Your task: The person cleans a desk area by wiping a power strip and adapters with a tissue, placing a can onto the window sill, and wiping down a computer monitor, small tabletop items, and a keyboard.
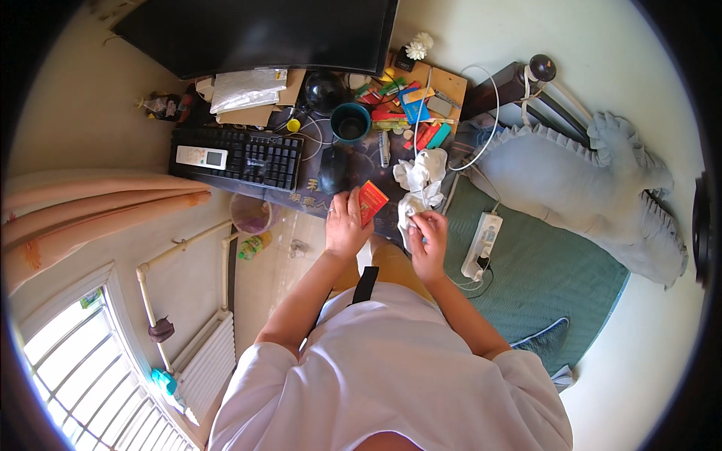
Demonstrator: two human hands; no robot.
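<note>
Near the front edge of the dark desk, my left hand [347, 225] is closed on a small red card or booklet [372, 202] with gold writing. My right hand [428, 242] pinches the lower end of a crumpled white cloth or tissue [412, 208] lying at the desk's right front. More crumpled white material reaches up behind it, with a white cable across it. A black computer mouse [334, 170] is just beyond my left hand. Behind it stands a dark teal cup [350, 122]. A folding knife or similar metal tool [384, 149] lies to the cup's right.
A black keyboard [265, 158] bears a white remote control [201, 157]. A monitor [254, 34] stands at the back. Pens, cards and small boxes crowd the desk's right rear. A white power strip [482, 245] lies on the green bed cover [541, 270]; a waste bin [252, 214] stands below the desk.
</note>
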